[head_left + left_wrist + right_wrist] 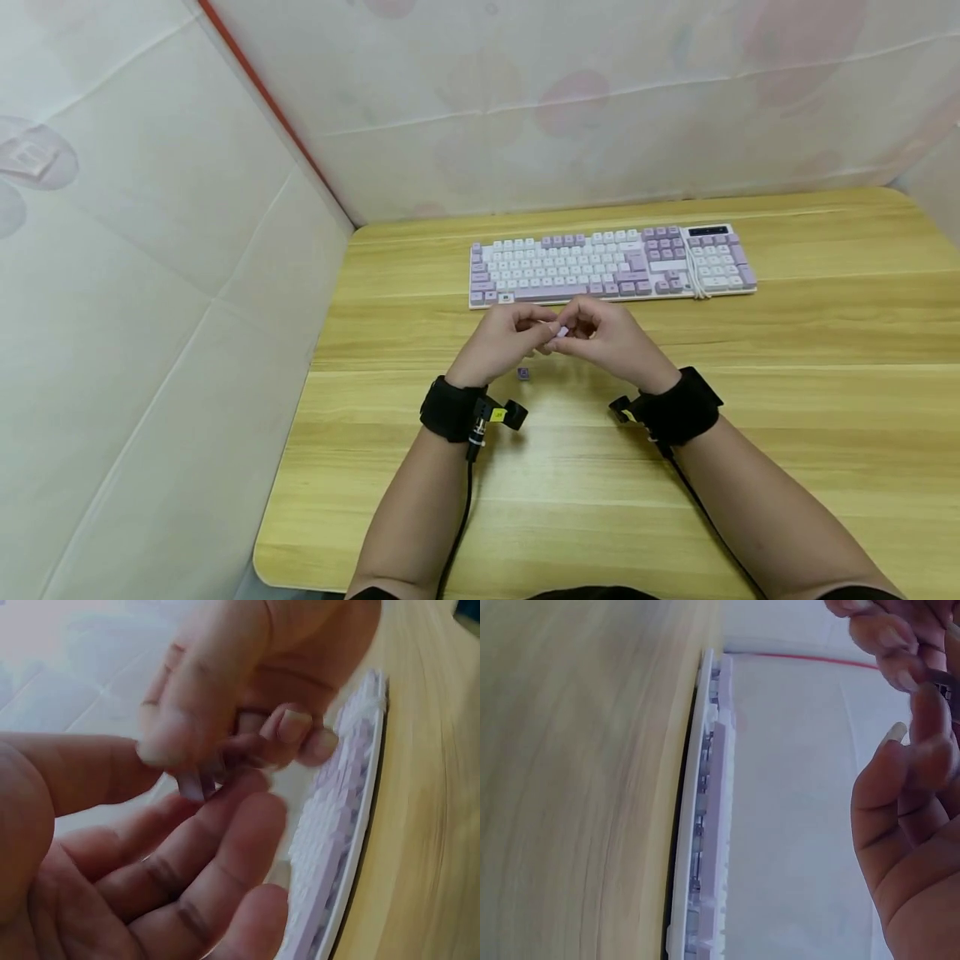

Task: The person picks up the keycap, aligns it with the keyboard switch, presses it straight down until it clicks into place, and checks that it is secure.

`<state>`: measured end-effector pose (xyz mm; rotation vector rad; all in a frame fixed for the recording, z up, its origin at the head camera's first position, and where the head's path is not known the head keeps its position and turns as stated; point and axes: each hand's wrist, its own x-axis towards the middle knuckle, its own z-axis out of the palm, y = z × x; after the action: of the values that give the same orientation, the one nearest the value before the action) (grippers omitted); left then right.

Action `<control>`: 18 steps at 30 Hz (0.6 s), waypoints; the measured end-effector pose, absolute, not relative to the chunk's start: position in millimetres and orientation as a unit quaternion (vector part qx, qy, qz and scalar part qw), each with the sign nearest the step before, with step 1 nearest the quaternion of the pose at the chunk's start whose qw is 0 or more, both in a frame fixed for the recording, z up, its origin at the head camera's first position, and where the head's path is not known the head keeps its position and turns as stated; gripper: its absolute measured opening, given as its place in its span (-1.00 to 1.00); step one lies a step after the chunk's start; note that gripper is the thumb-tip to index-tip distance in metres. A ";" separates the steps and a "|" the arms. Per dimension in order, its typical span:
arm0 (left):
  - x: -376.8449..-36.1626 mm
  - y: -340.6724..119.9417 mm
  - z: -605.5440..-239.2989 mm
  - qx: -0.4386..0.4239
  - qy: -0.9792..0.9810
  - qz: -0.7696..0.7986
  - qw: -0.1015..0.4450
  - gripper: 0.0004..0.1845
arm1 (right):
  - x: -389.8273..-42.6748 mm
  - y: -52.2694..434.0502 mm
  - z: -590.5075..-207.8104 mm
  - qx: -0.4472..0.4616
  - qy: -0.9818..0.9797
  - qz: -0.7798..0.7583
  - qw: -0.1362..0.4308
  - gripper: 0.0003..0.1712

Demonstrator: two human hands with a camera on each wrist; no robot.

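A small pale purple keycap (562, 332) is held up between the fingertips of both hands, in front of the keyboard. My left hand (501, 343) pinches it from the left, with thumb and index finger at its edge. From the other side my right hand (617, 343) grips it between thumb and curled fingers. In the left wrist view the keycap (196, 784) shows below the right thumb, partly covered by fingers. A darker purple keycap (523, 373) lies on the table just below the left hand.
A white and purple keyboard (558, 293) lies behind the hands, its white cable (692, 265) bundled across the right part. One spot (506, 297) in its bottom row shows a dark centre. The wooden table (405, 333) meets pale patterned walls at the back and left.
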<state>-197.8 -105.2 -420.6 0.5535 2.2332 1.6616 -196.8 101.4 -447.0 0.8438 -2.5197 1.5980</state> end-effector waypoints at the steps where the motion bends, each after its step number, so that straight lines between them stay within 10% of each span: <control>1: -197.8 -105.7 -420.9 0.189 0.774 0.586 0.149 -0.73 | -197.1 100.0 -446.7 0.277 -0.811 0.515 0.020 -0.80; 18: -198.0 -109.9 -415.8 0.151 0.828 0.533 0.086 -0.76 | -198.4 78.8 -446.7 0.354 -0.834 0.377 0.193 -0.79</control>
<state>-198.0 -109.9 -415.8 0.4488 2.4680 1.5878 -198.4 78.8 -446.7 0.9919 -2.3398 1.0570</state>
